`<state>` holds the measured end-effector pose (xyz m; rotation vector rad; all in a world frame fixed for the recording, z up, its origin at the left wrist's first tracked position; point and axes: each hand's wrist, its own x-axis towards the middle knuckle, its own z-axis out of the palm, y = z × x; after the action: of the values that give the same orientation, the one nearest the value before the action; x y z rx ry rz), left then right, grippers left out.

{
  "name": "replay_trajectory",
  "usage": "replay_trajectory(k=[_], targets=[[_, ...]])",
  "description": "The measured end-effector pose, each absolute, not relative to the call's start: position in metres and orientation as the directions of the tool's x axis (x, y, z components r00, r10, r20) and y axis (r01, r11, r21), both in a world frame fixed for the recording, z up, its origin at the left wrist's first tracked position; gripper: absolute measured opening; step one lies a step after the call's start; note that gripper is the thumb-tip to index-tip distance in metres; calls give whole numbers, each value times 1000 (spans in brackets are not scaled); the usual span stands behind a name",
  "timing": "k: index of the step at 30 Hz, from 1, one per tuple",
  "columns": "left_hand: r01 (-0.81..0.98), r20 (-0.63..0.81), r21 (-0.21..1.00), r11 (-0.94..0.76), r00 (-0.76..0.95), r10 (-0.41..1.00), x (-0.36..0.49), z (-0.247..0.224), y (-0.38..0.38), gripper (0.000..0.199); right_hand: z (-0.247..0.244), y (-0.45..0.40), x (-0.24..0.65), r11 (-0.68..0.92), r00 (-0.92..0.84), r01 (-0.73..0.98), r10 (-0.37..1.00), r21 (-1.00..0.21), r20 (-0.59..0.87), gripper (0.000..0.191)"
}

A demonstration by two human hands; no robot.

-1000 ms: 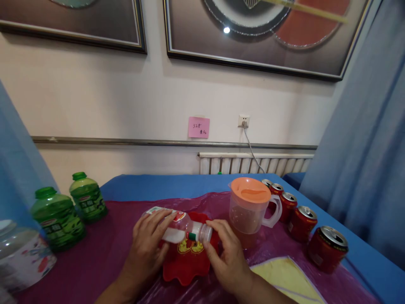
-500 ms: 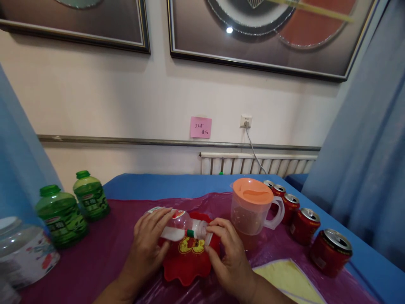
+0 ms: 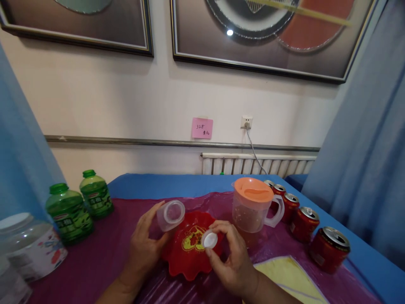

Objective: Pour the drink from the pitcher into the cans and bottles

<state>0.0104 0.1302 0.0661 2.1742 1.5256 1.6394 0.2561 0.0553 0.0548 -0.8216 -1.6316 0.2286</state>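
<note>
My left hand (image 3: pixel 143 242) grips a clear plastic bottle (image 3: pixel 162 218), tilted so that its uncapped mouth faces me; its far side is hidden. Between thumb and fingertips, my right hand (image 3: pixel 234 262) pinches a small white bottle cap (image 3: pixel 210 240), with its hollow inside turned towards me. Bottle and cap are apart. Below and between both hands sits a red scalloped dish (image 3: pixel 190 270) with a yellow and red print in its centre. A clear pitcher (image 3: pixel 248 215) with an orange lid stands just beyond my right hand.
Several red drink cans (image 3: pixel 330 249) line the right side. Two green bottles (image 3: pixel 69 217) and a clear jar (image 3: pixel 34 257) with a white lid stand at left. A folded yellow cloth (image 3: pixel 289 276) lies at front right, on the purple plastic sheet (image 3: pixel 126 215).
The cap has come away from the bottle mouth in my right hand. My left hand has turned the bottle, swinging its mouth from the right round towards me.
</note>
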Motion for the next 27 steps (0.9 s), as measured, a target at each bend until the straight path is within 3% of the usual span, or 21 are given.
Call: replay_trajectory(k=[4, 7, 12, 15, 17, 19, 22, 25, 27], targets=[[492, 624, 704, -512, -85, 776, 14, 62, 128, 65, 67, 45, 252, 696, -88, 396, 678, -599, 730, 33], [363, 498, 825, -433, -105, 861, 16, 59, 129, 66, 64, 37, 252, 678, -252, 464, 719, -571, 648, 29], [283, 359, 899, -333, -44, 932, 21, 62, 129, 67, 19, 35, 262, 756, -555, 572, 643, -318, 528, 26], [282, 365, 896, -343, -28, 931, 24, 60, 127, 72, -9, 37, 270, 721, -604, 665, 673, -196, 427, 26], [301, 369, 888, -349, -12, 929, 25, 57, 127, 74, -19, 36, 275, 694, -594, 697, 699, -178, 398, 27], [329, 365, 877, -350, 20, 931, 26, 54, 127, 72, -24, 30, 281, 675, -544, 704, 713, -221, 443, 30], [353, 370, 862, -364, 54, 927, 26, 51, 128, 66, -20, 15, 298, 642, -338, 682, 700, -349, 628, 29], [371, 383, 846, -382, 72, 921, 27, 48, 129, 65, 0, 10, 334, 547, -7, 702, 646, -457, 763, 21], [386, 407, 831, -400, 69, 911, 27, 44, 130, 66, 19, 18, 365, 403, 272, 717, 588, -568, 761, 32]])
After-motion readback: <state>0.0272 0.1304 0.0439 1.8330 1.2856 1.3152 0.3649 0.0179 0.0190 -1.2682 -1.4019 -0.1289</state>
